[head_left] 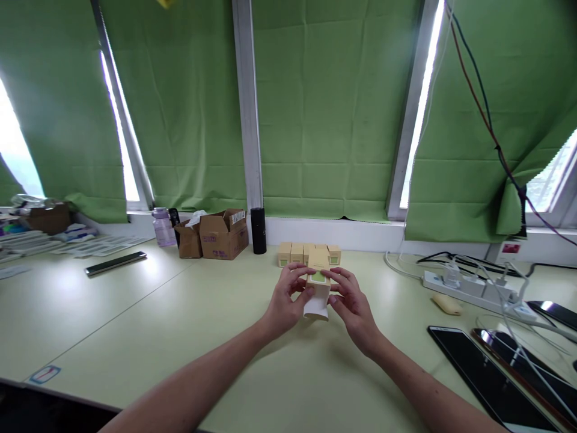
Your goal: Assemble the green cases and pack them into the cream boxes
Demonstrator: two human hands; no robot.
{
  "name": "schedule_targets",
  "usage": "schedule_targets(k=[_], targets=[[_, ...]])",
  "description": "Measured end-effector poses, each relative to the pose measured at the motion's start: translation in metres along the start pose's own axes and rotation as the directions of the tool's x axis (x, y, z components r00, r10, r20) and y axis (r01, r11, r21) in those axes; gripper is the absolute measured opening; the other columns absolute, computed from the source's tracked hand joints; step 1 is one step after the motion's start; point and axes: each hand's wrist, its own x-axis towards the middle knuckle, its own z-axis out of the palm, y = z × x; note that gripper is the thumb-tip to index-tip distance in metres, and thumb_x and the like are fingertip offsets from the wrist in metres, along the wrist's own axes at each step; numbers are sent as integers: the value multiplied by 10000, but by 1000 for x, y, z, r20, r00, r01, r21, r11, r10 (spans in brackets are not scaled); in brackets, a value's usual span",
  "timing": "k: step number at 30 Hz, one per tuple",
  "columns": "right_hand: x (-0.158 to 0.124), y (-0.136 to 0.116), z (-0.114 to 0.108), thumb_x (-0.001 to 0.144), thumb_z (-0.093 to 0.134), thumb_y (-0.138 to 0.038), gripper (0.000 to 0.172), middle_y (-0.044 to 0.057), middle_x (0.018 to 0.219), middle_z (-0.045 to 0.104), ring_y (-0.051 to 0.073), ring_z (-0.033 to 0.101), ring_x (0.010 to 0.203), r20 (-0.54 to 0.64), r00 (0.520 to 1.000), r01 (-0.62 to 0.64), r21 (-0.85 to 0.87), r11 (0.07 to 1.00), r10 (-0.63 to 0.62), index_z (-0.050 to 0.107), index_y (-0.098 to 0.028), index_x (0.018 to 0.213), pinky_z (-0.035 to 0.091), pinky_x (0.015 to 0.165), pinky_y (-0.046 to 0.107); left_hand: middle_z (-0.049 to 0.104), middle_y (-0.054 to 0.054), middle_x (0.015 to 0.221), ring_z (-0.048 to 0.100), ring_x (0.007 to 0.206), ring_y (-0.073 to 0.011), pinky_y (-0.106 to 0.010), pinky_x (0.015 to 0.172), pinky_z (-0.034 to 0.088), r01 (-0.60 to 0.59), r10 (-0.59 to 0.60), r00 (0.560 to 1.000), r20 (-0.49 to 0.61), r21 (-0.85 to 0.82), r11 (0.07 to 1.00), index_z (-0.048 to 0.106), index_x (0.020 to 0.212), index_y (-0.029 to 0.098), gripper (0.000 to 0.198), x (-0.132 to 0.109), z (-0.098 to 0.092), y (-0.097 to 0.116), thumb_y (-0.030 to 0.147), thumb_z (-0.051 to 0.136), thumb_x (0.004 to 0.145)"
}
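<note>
A small tan cardboard box [319, 258] with a green label is held between both hands over the middle of the table. Its near end stands open, with a white-lined flap hanging toward me. My left hand [292, 294] grips the box's left side, fingertips by the label and thumb low near the flap. On the right side, my right hand [352, 304] has its fingers on the box edge and its thumb close to the flap. Just behind stands a row of several similar small boxes [285, 252], partly hidden by the held one.
Cardboard cartons [224, 234], a black cylinder [258, 231] and a purple bottle [163, 227] stand at the back left. To the right lie a power strip [478, 290] with cables, a yellowish object [447, 304] and a dark tablet [478, 367]. A dark flat bar [116, 263] lies left.
</note>
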Motion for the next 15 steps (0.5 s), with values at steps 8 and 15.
schedule_targets(k=[8, 15], targets=[[1, 3, 2, 961, 661, -461, 333, 80, 1407, 430, 191, 679, 967, -52, 998, -33, 39, 999, 35, 679, -364, 1280, 628, 803, 378, 468, -110, 1322, 635, 771, -94, -324, 813, 585, -14, 13, 1000, 3, 55, 998, 673, 1246, 240, 293, -3, 3, 2, 321, 667, 965], [2, 6, 4, 948, 685, -466, 321, 85, 1381, 445, 183, 703, 929, -80, 996, -34, 52, 998, 39, 703, -347, 1245, 637, 753, 354, 477, -111, 1315, 636, 775, -107, -339, 807, 593, -7, 7, 1000, 2, 70, 998, 667, 1233, 238, 289, -3, 5, 5, 335, 665, 961]])
